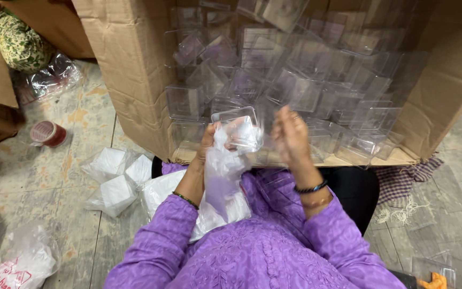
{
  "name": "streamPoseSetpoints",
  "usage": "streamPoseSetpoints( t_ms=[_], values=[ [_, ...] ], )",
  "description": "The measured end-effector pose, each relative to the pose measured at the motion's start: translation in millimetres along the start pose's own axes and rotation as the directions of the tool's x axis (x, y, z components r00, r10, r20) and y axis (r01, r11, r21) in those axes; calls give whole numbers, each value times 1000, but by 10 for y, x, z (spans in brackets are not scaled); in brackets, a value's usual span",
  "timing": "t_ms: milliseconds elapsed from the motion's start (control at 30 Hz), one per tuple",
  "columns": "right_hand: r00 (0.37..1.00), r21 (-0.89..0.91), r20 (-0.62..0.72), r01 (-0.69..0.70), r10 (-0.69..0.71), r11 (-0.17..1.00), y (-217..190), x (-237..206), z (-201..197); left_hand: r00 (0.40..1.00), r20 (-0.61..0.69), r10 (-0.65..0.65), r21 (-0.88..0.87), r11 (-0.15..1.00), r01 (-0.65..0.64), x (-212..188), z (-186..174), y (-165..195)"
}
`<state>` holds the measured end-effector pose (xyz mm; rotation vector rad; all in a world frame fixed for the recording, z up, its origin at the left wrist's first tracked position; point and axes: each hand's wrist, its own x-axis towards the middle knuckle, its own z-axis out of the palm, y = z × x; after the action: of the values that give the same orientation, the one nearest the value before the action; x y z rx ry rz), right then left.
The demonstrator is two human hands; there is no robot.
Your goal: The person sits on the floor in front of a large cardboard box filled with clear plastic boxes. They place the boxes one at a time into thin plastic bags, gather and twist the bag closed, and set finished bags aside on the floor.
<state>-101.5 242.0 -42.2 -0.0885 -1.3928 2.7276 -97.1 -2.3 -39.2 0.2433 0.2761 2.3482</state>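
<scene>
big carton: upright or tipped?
Tipped on its side. The carton mouth faces the person, a flap lies flat on the floor, and clear boxes show stacked inside.

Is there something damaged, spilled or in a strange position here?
Nothing looks spilled. The large brown cardboard carton lies on its side, its clear plastic boxes heaped unevenly, and its edge is torn. The left hand holds a small clear plastic box and a thin plastic bag.

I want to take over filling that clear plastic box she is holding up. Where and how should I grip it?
Probably grip the clear plastic box across its two side walls, coming from below and the left, much as the left hand does. Its open mouth tilts toward the person with a thin plastic bag hanging out, so that side should stay free. The right hand hovers beside it.
</scene>
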Motion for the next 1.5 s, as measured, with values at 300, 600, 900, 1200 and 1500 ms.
streamPoseSetpoints(
  t_ms=[300,600,900,1200,1500],
  values=[
    [726,-726,468,641,-503,249,-396,-22,-90,970,-231,77,129,991,-48,-30,-265,-15],
    [906,-422,202,424,-373,801,-281,-440,682,921,-248,300,359,912,-201,-286,-46,-87],
    [829,-405,520,452,-206,795,-46,-757,676,856,-53,514,732,603,-317,-356,274,-258],
    [828,-504,560,348,-8,790,-461,-572,414,913,-16,407,781,575,-243,-463,434,-237],
    [848,-622,515,468,-123,628,-392,-962,667,898,47,437,894,384,-233,-472,652,-292]
  ],
)
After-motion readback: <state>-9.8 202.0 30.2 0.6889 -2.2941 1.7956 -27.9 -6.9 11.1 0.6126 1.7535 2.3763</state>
